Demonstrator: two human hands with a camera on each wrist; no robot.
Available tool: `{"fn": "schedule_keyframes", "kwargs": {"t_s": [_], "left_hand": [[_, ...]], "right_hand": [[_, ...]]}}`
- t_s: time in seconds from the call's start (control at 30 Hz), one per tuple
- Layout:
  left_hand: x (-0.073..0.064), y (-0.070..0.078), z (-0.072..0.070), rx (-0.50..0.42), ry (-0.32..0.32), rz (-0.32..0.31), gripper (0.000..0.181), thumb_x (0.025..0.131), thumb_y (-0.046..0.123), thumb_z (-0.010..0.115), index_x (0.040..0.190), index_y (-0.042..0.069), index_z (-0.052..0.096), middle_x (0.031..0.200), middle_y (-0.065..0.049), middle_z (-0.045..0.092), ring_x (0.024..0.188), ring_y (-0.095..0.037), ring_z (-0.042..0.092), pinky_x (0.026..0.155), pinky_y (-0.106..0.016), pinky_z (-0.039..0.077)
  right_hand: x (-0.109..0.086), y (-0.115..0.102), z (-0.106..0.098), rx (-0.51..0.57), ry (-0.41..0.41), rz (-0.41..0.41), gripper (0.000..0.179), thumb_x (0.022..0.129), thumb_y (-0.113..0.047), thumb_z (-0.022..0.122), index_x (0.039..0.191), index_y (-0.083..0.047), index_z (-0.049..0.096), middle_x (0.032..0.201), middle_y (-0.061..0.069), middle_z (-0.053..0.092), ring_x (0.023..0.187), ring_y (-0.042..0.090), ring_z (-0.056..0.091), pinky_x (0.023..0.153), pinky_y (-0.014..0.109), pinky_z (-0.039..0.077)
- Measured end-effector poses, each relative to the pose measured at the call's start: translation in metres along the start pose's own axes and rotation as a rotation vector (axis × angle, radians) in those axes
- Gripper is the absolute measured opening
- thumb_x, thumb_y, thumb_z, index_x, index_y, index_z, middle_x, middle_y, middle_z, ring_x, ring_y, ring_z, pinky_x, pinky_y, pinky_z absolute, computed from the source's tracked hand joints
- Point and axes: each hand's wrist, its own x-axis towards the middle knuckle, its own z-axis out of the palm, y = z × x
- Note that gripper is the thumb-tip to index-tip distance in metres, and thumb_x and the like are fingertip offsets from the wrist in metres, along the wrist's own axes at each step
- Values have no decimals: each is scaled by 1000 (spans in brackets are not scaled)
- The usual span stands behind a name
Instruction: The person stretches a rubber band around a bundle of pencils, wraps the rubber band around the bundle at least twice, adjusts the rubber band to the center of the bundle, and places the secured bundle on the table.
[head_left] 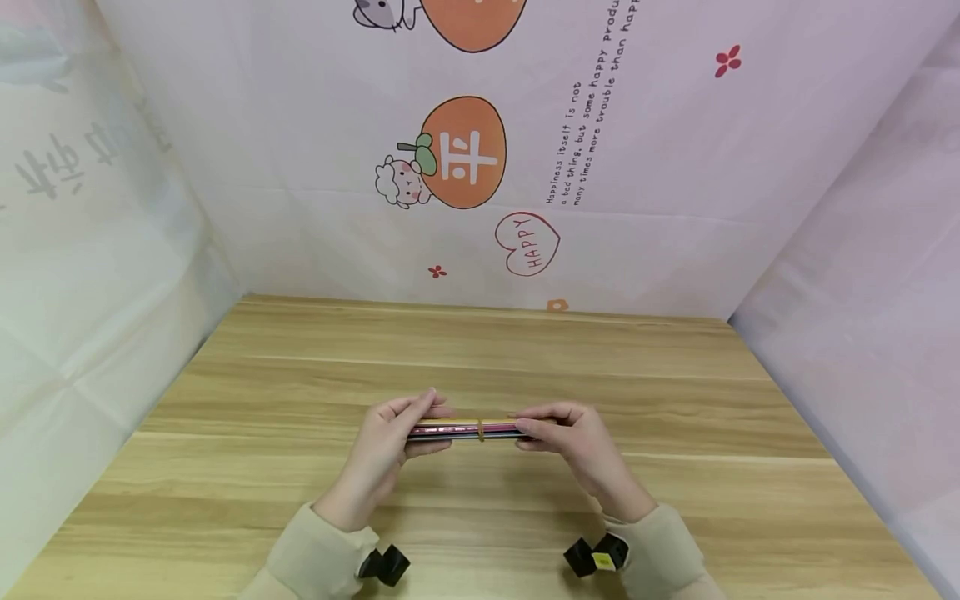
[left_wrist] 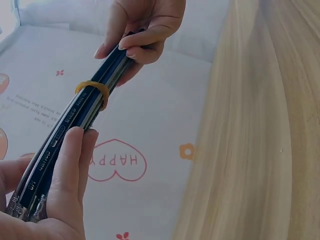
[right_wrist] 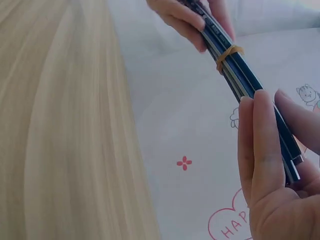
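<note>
A bundle of pencils point(head_left: 461, 431) is held level above the wooden table, between my two hands. A tan rubber band point(head_left: 481, 430) circles the bundle near its middle. My left hand point(head_left: 390, 437) grips one end, thumb on one side and fingers on the other. At the opposite end my right hand point(head_left: 573, 433) pinches the bundle between thumb and fingers. Dark blue pencils point(left_wrist: 75, 112) with printed lettering show in the left wrist view, their metal-tipped ends by the left palm. In the right wrist view the other pencil ends point(right_wrist: 295, 167) lie by the right palm.
The wood-grain table point(head_left: 480, 358) spreads beneath both hands. Behind it rises a white printed cloth point(head_left: 637, 250), with more cloth point(head_left: 97, 250) along the left and right sides. Black wrist cameras point(head_left: 392, 565) sit at both beige cuffs.
</note>
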Motion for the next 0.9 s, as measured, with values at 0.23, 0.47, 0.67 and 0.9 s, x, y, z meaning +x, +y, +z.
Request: {"fn": "schedule_keyframes", "kwargs": {"t_s": [0.23,0.47,0.67,0.9], "left_hand": [[3,-1,-6,-40,-37,-47,47,102,20,54,145,2,44,129,-26,63,90,-23,74,78,-36,65],[4,-2,-11,-77,-85,-53,64,100,12,58,155,12,26,124,-23,67,93,-26,74,81,-36,65],[7,-10,-6,-24,-116,-55,40,101,17,59,131,-8,54,116,-21,70,95,-29,73,81,-36,64],[9,-22,-1,9,-40,-59,49,100,26,61,124,-16,58,114,-22,70,97,-36,72,76,-36,65]], "right_hand": [[1,4,1,91,-23,4,23,88,6,67,92,-13,79,98,2,75,85,15,73,81,28,65],[2,9,1,112,1,8,29,88,9,65,89,-16,79,96,2,75,84,14,73,81,26,64],[5,15,11,110,58,-1,11,91,2,65,92,-5,74,93,5,74,83,16,73,80,28,65],[8,26,20,26,113,-37,25,91,2,66,104,24,63,92,5,73,81,18,73,77,29,66]]}}
